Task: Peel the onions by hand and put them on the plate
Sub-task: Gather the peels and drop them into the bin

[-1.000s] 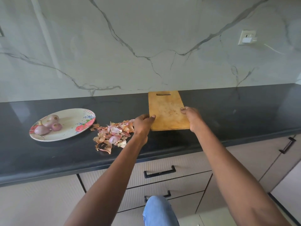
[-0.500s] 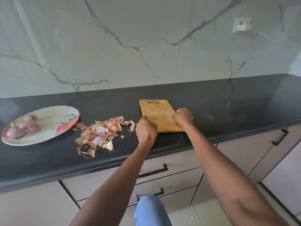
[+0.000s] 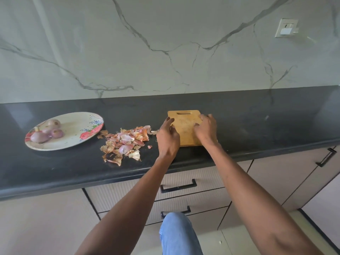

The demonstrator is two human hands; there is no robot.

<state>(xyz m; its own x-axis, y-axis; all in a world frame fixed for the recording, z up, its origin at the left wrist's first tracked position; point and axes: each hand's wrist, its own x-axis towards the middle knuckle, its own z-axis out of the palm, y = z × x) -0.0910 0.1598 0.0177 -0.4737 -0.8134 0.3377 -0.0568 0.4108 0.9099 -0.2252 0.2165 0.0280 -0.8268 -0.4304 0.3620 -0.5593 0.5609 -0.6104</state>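
A floral plate (image 3: 77,133) lies at the left of the black counter with three peeled onions (image 3: 47,132) on it. A heap of onion skins (image 3: 125,142) lies between the plate and a wooden cutting board (image 3: 184,129). My left hand (image 3: 168,138) hovers at the board's left edge, fingers loosely spread and touching that edge. My right hand (image 3: 206,131) is over the board's right side with its fingers loosely curled; it holds nothing that I can see. The board lies flat on the counter.
The black counter (image 3: 266,126) runs right of the board to its front edge. A marble wall with a socket (image 3: 286,28) stands behind. Drawers with black handles (image 3: 178,186) are below, and my knee in jeans (image 3: 178,234) shows underneath.
The board has come closer to the counter's front edge. Both hands have left its near corners and moved up along its sides, their fingers loosened.
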